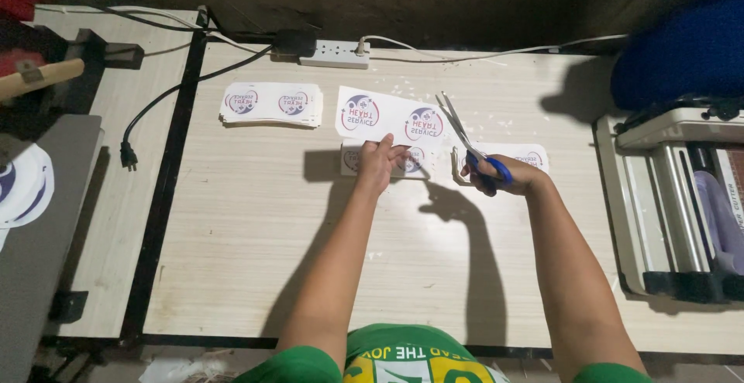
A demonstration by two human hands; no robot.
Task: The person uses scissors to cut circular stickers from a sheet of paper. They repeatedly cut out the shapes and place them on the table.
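My left hand [379,162] pinches the near edge of a white printed sheet [387,115] with two round red-and-blue logos and lifts it above the table. My right hand [504,175] grips blue-handled scissors [469,141], whose blades are spread and point at the sheet's right edge. Under the left hand lies a small stack of cut printed pieces [407,164]. Another printed piece [527,154] lies just beyond my right hand.
A stack of printed sheets [271,104] lies at the back left of the pale wooden table [256,236]. A white power strip [335,53] and cables run along the far edge. A paper-cutting machine [682,205] stands at the right. A black plug [128,156] lies at the left.
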